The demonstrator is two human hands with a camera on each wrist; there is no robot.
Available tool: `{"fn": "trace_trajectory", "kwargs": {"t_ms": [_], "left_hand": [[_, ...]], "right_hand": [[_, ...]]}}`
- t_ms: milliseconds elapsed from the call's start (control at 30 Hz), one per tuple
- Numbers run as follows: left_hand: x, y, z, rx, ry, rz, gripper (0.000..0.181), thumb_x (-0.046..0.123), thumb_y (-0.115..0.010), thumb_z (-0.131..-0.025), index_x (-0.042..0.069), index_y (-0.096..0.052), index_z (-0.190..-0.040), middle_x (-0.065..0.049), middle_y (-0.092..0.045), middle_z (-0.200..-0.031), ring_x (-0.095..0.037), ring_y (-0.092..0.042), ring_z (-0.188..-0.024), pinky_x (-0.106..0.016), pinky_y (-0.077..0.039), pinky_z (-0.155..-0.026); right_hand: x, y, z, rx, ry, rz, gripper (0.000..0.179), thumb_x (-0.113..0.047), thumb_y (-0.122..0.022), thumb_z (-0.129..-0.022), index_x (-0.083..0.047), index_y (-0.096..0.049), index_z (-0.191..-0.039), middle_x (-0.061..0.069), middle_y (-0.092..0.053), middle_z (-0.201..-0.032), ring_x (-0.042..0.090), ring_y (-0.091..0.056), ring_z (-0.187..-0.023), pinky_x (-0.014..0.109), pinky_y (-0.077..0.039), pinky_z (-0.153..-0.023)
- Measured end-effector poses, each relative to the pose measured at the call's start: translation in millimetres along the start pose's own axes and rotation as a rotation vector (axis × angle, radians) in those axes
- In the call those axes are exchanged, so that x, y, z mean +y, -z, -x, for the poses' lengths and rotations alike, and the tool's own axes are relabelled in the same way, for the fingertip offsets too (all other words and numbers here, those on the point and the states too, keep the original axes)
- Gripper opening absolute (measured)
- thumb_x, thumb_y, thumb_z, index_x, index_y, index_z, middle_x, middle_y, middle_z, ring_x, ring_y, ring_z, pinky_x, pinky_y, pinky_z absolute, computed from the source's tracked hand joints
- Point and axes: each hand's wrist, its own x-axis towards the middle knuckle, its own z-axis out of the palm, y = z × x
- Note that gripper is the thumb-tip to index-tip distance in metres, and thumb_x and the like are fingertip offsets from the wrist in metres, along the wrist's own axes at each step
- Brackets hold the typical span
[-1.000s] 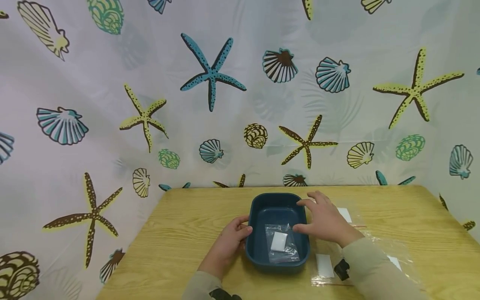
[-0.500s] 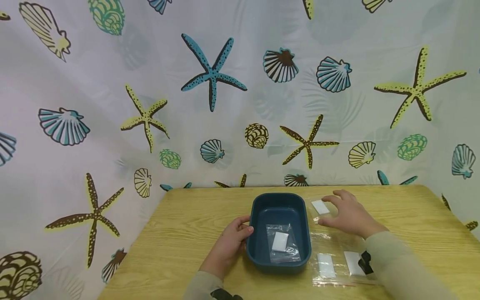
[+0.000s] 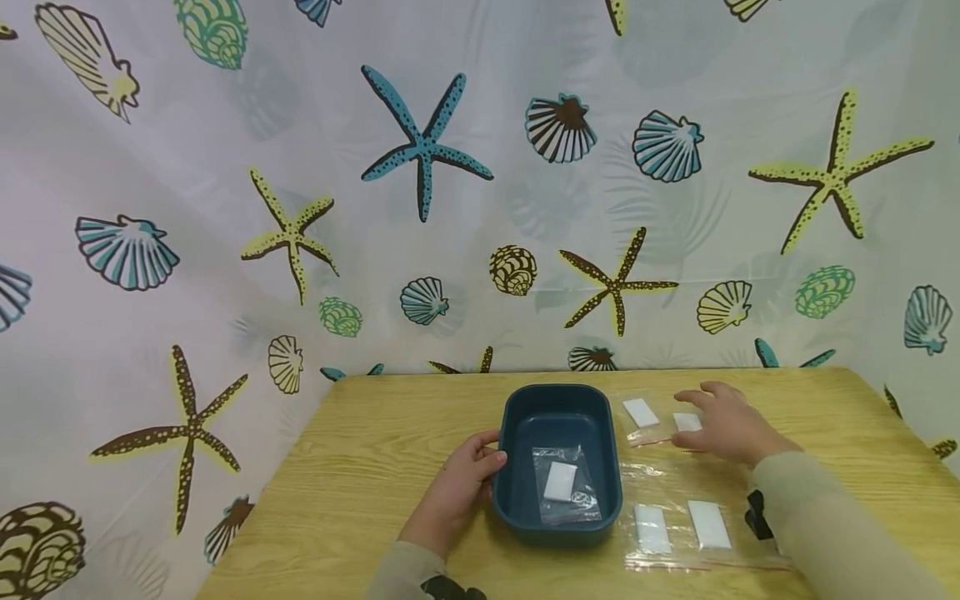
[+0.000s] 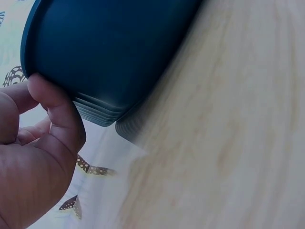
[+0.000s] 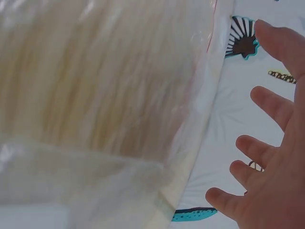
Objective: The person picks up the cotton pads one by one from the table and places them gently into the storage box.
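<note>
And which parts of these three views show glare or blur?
Head: glints on the clear plastic bag inside the dark-blue bin; left wrist: wood-grain tabletop looks blurred; right wrist: foreground clear film is soft with pale glare, right hand crisper.

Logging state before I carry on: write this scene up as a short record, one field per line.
Container: blue rectangular tub on wood-grain tabletop
In tub: one clear zip bag with a white insert, nearer the person
Right of tub: more clear zip bags; four white inserts show
Left grip: holds tub's left side
Right grip: spread, partly hiding the far-row right insert; contact unclear
Backdrop: shell-and-starfish curtain
</note>
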Motion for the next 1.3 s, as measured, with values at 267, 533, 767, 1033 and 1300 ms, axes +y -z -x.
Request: {"fn": "trace_trajectory", "kwargs": {"t_ms": [267, 533, 767, 1033, 1300], "left_hand": [[2.3, -1.5, -0.3, 0.006, 0.002, -0.011, 0.047, 0.01, -0.051, -0.107, -0.002, -0.038, -0.151, -0.021, -0.06, -0.116, -0.019, -0.066, -0.085, -0.027, -0.053, -0.064], [4.5, -1.8, 1.3, 0.013, 0.0, -0.023, 0.048, 0.011, -0.051, -0.107, -0.002, -0.038, -0.151, -0.021, -0.06, -0.115, -0.019, -0.065, -0.084, -0.028, -0.053, -0.065], [3.0, -3.4, 1.0, 0.01, 0.008, -0.006, 0.047, 0.013, -0.051, -0.107, 0.0, -0.04, -0.15, -0.022, -0.06, -0.116, -0.02, -0.065, -0.084, -0.028, -0.054, -0.065], [0.6, -1.8, 2.1, 0.014, 0.011, -0.005, 0.048, 0.013, -0.053, -0.106, -0.001, -0.04, -0.15, -0.019, -0.06, -0.113, -0.019, -0.064, -0.082, -0.028, -0.053, -0.064], [2.7, 0.1, 1.0, 0.017, 0.023, -0.009, 0.048, 0.013, -0.052, -0.107, 0.0, -0.039, -0.151, -0.018, -0.06, -0.113, -0.019, -0.064, -0.083, -0.028, -0.053, -0.065]], "right_hand": [[22.5, 2.5, -5.0, -0.06, -0.01, -0.008, 0.073, -0.036, -0.074, -0.085, -0.003, -0.052, -0.145, 0.04, -0.034, -0.146, 0.063, -0.03, -0.131, 0.076, -0.032, -0.098], [31.5, 4.9, -8.4, -0.144, -0.075, -0.024, 0.078, -0.039, -0.075, -0.084, -0.004, -0.048, -0.148, 0.043, -0.027, -0.148, 0.066, -0.026, -0.132, 0.079, -0.03, -0.097], [33.5, 5.3, -9.4, -0.188, -0.104, -0.042, 0.078, -0.031, -0.071, -0.084, -0.005, -0.044, -0.151, 0.044, -0.022, -0.15, 0.067, -0.023, -0.133, 0.079, -0.029, -0.097], [38.9, 0.4, -13.8, -0.207, -0.022, -0.013, 0.087, -0.045, -0.074, -0.084, -0.003, -0.041, -0.153, 0.049, -0.023, -0.146, 0.068, -0.029, -0.131, 0.077, -0.033, -0.096], [38.3, -0.7, -16.6, -0.217, -0.044, 0.02, 0.082, -0.044, -0.071, -0.084, -0.007, -0.044, -0.152, 0.047, -0.028, -0.146, 0.068, -0.032, -0.128, 0.08, -0.035, -0.088]]}}
